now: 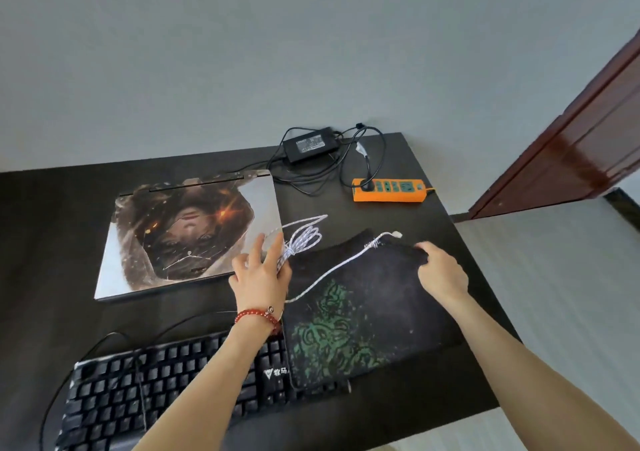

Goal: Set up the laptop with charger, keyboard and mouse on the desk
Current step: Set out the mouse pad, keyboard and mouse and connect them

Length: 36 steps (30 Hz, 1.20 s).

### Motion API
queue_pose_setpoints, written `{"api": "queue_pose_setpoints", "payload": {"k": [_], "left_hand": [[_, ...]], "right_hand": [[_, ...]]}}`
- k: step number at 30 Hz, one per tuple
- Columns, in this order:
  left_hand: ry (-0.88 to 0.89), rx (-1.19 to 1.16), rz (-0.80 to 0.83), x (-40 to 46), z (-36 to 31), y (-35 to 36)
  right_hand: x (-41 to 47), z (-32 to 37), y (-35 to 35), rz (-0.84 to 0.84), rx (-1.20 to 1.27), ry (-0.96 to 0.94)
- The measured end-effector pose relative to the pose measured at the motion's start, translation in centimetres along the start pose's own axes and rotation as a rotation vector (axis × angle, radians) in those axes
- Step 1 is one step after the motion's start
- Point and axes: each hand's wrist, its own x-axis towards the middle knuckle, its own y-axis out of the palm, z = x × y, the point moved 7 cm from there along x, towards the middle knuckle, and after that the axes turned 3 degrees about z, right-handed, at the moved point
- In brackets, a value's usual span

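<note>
The closed laptop (187,232), its lid covered by a picture skin, lies on the dark desk (52,242). A black charger brick (311,144) with tangled black leads sits behind it. Lying at the front is a black keyboard (166,388). A black mouse pad (363,312) with a green pattern overlaps the keyboard's right end. My left hand (261,277) pinches a bundled white braided cable (301,239) at the laptop's near right corner. The cable's free end trails over the pad to a plug (396,234). My right hand (441,272) grips the pad's far edge. No mouse is in view.
An orange power strip (388,190) lies at the desk's back right with one black plug in it. The desk's right edge runs close to the mouse pad. A dark red door (588,138) stands to the right, beyond grey floor.
</note>
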Motion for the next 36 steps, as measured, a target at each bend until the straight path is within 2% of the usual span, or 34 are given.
{"api": "queue_pose_setpoints", "payload": {"k": [3, 6, 8, 16, 24, 28, 30, 32, 34, 35, 36], "left_hand": [[-0.055, 0.009, -0.004, 1.2, -2.2, 2.3], [-0.107, 0.024, -0.003, 2.2, -3.0, 4.6], [-0.125, 0.052, 0.008, 2.5, -3.3, 6.0], [-0.136, 0.100, 0.045, 3.6, -5.5, 10.3], [-0.171, 0.093, 0.045, 3.4, -4.8, 10.8], [-0.193, 0.069, 0.087, 3.8, -5.0, 11.4], [-0.215, 0.015, 0.121, 4.4, -5.2, 11.9], [-0.244, -0.064, 0.169, 5.0, -5.3, 12.6], [-0.265, -0.094, 0.230, 5.4, -5.4, 13.4], [-0.266, -0.097, 0.251, 5.6, -5.5, 13.7], [-0.266, -0.101, 0.265, 5.8, -5.7, 13.9]], "right_hand": [[2.8, -5.8, 0.0, 0.012, 0.004, 0.105], [5.2, -10.2, -0.1, -0.026, 0.134, 0.205], [6.7, -11.7, -0.2, -0.057, 0.176, 0.209], [10.9, -12.8, 1.8, 0.051, 0.216, 0.117], [11.0, -13.8, 2.6, 0.011, 0.137, 0.064], [11.3, -13.1, 2.4, -0.034, -0.009, 0.136], [10.5, -10.7, 1.7, -0.132, -0.075, 0.049], [8.7, -6.7, 2.8, -0.117, -0.015, -0.219], [5.6, -2.3, 6.2, 0.125, 0.044, -0.506], [4.3, -1.3, 8.1, 0.251, 0.056, -0.548], [3.8, -1.0, 9.4, 0.328, 0.128, -0.499]]}}
